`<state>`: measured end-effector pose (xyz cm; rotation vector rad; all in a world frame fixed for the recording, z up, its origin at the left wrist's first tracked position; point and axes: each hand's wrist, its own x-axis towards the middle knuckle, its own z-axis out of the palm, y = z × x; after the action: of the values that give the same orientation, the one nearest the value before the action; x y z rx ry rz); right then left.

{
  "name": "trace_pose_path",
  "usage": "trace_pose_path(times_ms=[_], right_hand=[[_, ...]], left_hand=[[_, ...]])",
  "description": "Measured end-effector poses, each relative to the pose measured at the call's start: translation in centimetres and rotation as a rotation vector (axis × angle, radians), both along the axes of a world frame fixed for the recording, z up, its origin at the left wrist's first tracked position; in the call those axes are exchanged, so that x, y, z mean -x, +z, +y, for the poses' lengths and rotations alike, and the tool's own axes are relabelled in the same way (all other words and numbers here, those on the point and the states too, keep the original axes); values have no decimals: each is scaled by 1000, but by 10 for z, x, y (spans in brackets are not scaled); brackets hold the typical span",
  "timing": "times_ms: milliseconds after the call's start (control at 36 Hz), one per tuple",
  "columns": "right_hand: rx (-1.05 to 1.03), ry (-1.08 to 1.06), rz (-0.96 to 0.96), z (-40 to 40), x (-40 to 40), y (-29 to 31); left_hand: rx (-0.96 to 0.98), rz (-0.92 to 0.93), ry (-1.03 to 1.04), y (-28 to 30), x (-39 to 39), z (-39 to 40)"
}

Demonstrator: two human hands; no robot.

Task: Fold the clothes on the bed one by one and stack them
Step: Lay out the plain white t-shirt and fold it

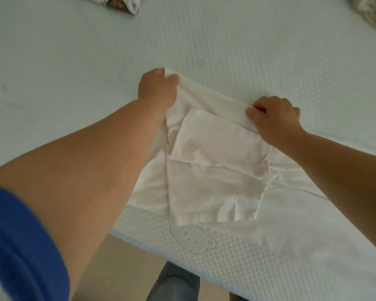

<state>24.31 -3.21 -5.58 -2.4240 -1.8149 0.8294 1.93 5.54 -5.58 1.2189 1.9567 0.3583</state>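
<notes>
1. White garment (215, 161) lies near the bed's (269, 51) 6 o'clock edge, partly folded.
2. Left hand (157, 88) pinches its far-left corner; right hand (276, 120) pinches the far-right corner. Both grips pressed onto cloth.
3. At 11 o'clock, a folded white piece (130, 3), cut off by the frame.
4. At 1 o'clock, crumpled fabric (373, 14), blurred, cut off.
5. Embossed bear-like figure (193, 240) on the mattress cover; no readable writing.
</notes>
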Motion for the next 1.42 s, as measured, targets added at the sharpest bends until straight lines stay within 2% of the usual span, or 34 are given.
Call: trace_pose_path(times_ms=[111, 222, 278, 333, 389, 444, 500, 556, 611, 667, 778, 944, 1000, 1083, 1167, 1250, 1333, 1417], right_hand=[[-21, -30, -43, 5, 0, -6], [-123, -66, -99, -2, 12, -4], [-215, -57, -55, -11, 17, 2], [-311, 38, -3, -25, 27, 12], [-340, 187, 22, -42, 39, 17], [-230, 328, 25, -55, 50, 14], [-74, 394, -27, -63, 52, 5], [-11, 410, -97, -66, 48, -9], [-10, 412, -137, -67, 45, -18], [-6, 406, -145, -68, 47, -23], [3, 420, -156, -66, 48, -20], [-23, 411, -125, -66, 54, -8], [24, 462, -140, -67, 55, -10], [127, 502, -150, -64, 54, -15], [139, 489, -138, -65, 57, -6], [-8, 485, -85, -78, 63, 11], [-33, 563, -19, -103, 76, 21], [159, 679, -82, -126, 83, 13]], left_hand=[[-137, 78, -24, -10, 4, -8], [-189, 59, 39, -8, 2, -12], [-211, 79, 94, -2, 2, -18], [-286, 167, 101, 9, 5, -31], [-431, 216, -78, 19, 3, -52], [-528, 214, -435, 22, -5, -76], [-452, 274, -767, 14, -11, -93], [-267, 397, -874, -3, -7, -94], [-162, 530, -847, -17, 5, -81], [-138, 614, -816, -25, 18, -64], [-139, 645, -858, -26, 26, -48], [-112, 605, -761, -16, 23, -55], [-107, 582, -712, -11, 24, -61], [-199, 526, -667, 0, 24, -85], [-264, 430, -790, 14, 23, -129], [-251, 308, -885, 27, 30, -181], [-214, 268, -751, 36, 49, -225], [-162, 323, -440, 38, 71, -252]])
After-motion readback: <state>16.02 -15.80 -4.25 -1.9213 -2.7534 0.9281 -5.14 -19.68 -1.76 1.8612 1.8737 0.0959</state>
